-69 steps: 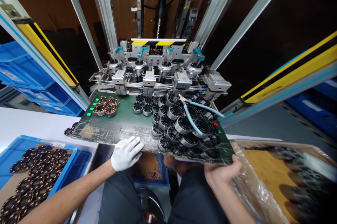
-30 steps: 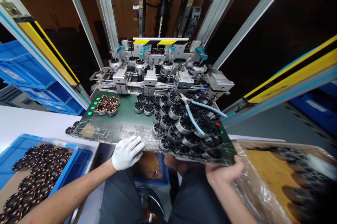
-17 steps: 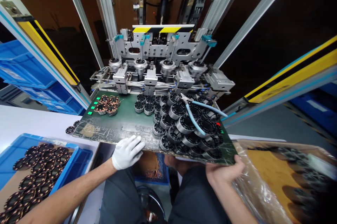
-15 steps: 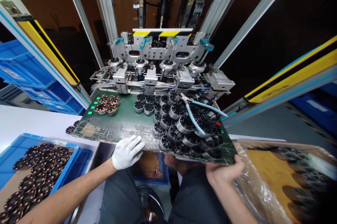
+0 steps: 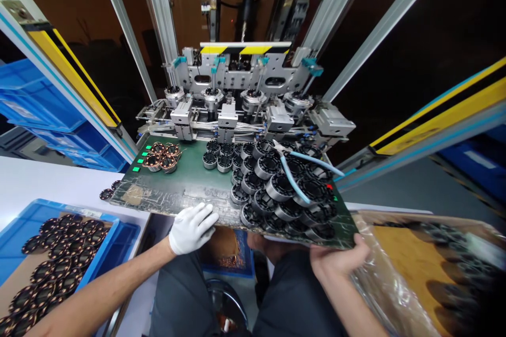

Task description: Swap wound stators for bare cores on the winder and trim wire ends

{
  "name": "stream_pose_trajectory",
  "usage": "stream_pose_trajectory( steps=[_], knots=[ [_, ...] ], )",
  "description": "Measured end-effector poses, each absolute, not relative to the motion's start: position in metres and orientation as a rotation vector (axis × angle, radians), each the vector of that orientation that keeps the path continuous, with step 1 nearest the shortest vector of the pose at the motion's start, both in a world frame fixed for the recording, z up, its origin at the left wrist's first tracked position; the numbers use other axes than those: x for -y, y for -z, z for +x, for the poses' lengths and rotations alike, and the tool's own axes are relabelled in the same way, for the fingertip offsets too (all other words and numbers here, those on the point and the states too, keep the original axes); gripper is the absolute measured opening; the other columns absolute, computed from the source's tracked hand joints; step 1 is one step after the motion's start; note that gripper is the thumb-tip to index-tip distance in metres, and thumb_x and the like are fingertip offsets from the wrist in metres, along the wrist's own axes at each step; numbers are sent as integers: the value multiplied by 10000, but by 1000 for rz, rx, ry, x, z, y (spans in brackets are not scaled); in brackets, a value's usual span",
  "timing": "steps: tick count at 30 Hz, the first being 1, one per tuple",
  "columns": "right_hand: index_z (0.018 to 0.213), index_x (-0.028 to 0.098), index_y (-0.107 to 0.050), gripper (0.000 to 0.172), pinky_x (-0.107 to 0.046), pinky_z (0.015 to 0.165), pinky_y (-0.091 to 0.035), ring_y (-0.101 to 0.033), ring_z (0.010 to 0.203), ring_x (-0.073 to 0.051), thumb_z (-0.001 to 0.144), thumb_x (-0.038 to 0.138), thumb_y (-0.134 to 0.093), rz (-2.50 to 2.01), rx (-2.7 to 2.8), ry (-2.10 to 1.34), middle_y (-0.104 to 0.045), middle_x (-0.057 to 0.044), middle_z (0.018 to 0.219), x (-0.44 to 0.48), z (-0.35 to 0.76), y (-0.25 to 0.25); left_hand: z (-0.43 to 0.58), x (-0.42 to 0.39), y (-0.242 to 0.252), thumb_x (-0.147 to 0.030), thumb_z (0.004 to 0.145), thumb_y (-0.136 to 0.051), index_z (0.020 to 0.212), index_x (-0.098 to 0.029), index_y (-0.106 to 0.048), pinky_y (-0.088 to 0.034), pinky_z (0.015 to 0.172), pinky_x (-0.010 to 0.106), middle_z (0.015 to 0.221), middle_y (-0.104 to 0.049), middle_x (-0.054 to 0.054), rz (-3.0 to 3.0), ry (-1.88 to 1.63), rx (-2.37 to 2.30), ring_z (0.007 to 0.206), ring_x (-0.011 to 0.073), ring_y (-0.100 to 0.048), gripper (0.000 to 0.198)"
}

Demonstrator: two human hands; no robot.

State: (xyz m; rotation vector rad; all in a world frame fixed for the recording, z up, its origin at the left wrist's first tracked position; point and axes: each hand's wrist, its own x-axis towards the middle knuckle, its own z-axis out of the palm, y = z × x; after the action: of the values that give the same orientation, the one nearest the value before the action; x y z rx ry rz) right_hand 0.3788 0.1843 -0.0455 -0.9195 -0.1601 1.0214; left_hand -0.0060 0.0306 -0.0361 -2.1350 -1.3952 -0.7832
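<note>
My left hand [image 5: 191,229] wears a white glove and rests with fingers stretched flat on the near edge of the green work board [image 5: 185,184]. My bare right hand [image 5: 337,258] curls its fingers around the board's near right corner. On the board lie several black and silver stator rings [image 5: 276,189] in a heap, a small group of copper-wound stators [image 5: 160,155] at the back left, and blue-handled pliers [image 5: 300,168] on top of the heap. Behind the board stands a press machine with a row of round stations [image 5: 245,99].
A blue bin [image 5: 118,237] with several copper-wound stators sits at the lower left on a white table. A plastic-lined cardboard box [image 5: 415,263] with dark parts is at the right. Yellow-striped light-curtain rails flank the machine. Blue crates are stacked at far left.
The machine's upper plate with the yellow-black stripe rose from its low position and now sits raised above the stations. Both hands have stayed where they were on the board's edge.
</note>
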Motion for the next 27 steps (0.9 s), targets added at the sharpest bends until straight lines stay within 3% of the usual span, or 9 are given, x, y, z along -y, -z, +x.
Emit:
stream_pose_trajectory(
  steps=[6, 13, 19, 27],
  knots=[
    [1049, 226, -798, 501, -308, 553, -636, -805, 952, -274, 619, 481, -771, -901, 164, -1022, -854, -29, 1012, -185, 378, 45, -6, -30, 36, -329, 1079, -695, 1388, -261, -786, -586, 1017, 399, 1346, -825, 91, -2138, 765, 1404, 1251, 293, -762, 329],
    [949, 221, -783, 427, -305, 582, -645, -801, 973, -255, 634, 506, -734, -930, 200, -1019, -856, -38, 1147, -182, 373, 39, -6, -30, 37, -326, 1079, -692, 1385, -262, -787, -593, 1026, 397, 1349, -825, 90, -2142, 761, 1409, 1262, 289, -761, 327],
    [902, 227, -752, 431, -293, 538, -614, -798, 1017, -280, 581, 515, -757, -931, 203, -1010, -851, -46, 1094, -183, 374, 39, -8, -28, 41, -336, 1038, -747, 1415, -286, -781, -594, 1044, 394, 1375, -816, 96, -2148, 709, 1425, 1285, 290, -758, 382],
    [1017, 215, -772, 514, -283, 593, -625, -786, 1031, -261, 597, 510, -754, -953, 182, -1009, -850, -37, 1099, -183, 374, 39, -8, -28, 42, -342, 1069, -711, 1415, -274, -777, -599, 1018, 396, 1365, -823, 91, -2148, 717, 1427, 1257, 294, -773, 359]
  ],
)
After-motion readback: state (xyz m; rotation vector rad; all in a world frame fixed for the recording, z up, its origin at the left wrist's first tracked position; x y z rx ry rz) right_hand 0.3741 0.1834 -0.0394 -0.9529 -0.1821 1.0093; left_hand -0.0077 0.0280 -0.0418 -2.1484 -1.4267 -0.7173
